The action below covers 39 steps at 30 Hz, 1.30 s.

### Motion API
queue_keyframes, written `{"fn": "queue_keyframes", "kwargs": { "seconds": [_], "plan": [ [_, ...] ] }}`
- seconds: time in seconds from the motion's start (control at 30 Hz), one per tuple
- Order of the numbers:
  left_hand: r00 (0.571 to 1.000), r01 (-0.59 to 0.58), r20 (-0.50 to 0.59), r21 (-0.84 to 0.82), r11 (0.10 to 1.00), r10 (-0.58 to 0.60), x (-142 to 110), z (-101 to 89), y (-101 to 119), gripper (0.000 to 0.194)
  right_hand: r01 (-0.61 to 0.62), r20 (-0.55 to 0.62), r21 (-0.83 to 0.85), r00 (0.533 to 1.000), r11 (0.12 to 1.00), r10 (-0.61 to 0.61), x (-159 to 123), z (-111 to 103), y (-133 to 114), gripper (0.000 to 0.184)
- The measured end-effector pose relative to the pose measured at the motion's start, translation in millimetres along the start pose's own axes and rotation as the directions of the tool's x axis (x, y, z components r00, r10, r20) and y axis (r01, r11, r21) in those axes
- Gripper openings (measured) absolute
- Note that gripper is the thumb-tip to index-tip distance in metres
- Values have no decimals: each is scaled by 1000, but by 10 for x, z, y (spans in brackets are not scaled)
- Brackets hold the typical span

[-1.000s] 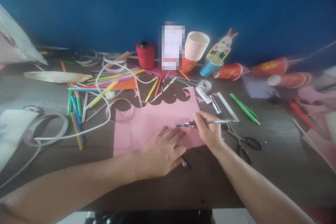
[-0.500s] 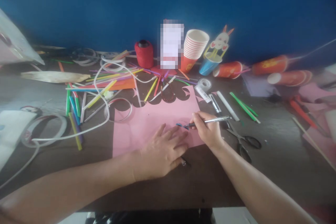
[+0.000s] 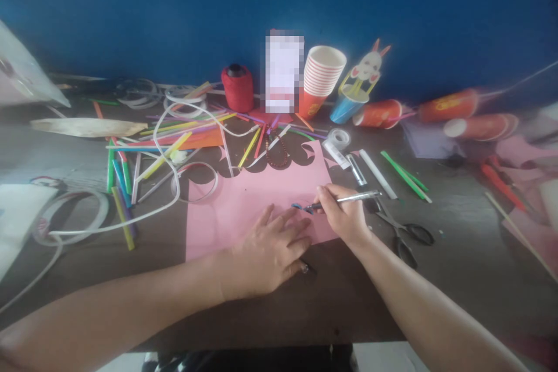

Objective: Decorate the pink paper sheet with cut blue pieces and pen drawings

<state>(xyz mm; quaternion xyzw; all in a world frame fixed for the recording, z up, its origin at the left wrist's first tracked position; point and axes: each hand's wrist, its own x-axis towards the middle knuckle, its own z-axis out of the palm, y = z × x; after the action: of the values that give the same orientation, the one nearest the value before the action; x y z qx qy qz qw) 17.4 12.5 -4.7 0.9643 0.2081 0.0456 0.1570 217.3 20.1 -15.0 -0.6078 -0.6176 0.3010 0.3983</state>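
A pink sheet of paper (image 3: 235,203) with scalloped cut-outs along its far edge lies on the dark table. My left hand (image 3: 272,250) rests on it, palm down, fingers spread. Between the fingers and thumb of my right hand (image 3: 342,212) is a pen (image 3: 351,197), its tip pointing left at the paper. By that tip and my left fingertips sits a small blue piece (image 3: 300,207), too small to make out. A dark object with a shiny end (image 3: 304,266) shows partly beneath my left hand. Scissors (image 3: 399,226) lie just right of my right hand.
Coloured straws (image 3: 168,154) and a white cable (image 3: 131,224) cover the left side. Along the back stand a red thread spool (image 3: 238,90), stacked paper cups (image 3: 322,78) and a blue cup (image 3: 349,106) with a rabbit figure. A tape roll (image 3: 337,140) lies beyond the paper.
Hardly anything differs. The view has shifted very slightly; both hands, the pen and the paper keep their places relative to each other.
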Motion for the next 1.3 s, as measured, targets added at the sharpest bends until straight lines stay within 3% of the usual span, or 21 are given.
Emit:
{"fn": "queue_keyframes", "kwargs": {
  "seconds": [1.3],
  "plan": [
    [998, 9, 66, 29, 1000, -11, 19, -19, 17, 43, -21, -45, 50, 999, 999, 23, -18, 2, 37, 31]
  ]
}}
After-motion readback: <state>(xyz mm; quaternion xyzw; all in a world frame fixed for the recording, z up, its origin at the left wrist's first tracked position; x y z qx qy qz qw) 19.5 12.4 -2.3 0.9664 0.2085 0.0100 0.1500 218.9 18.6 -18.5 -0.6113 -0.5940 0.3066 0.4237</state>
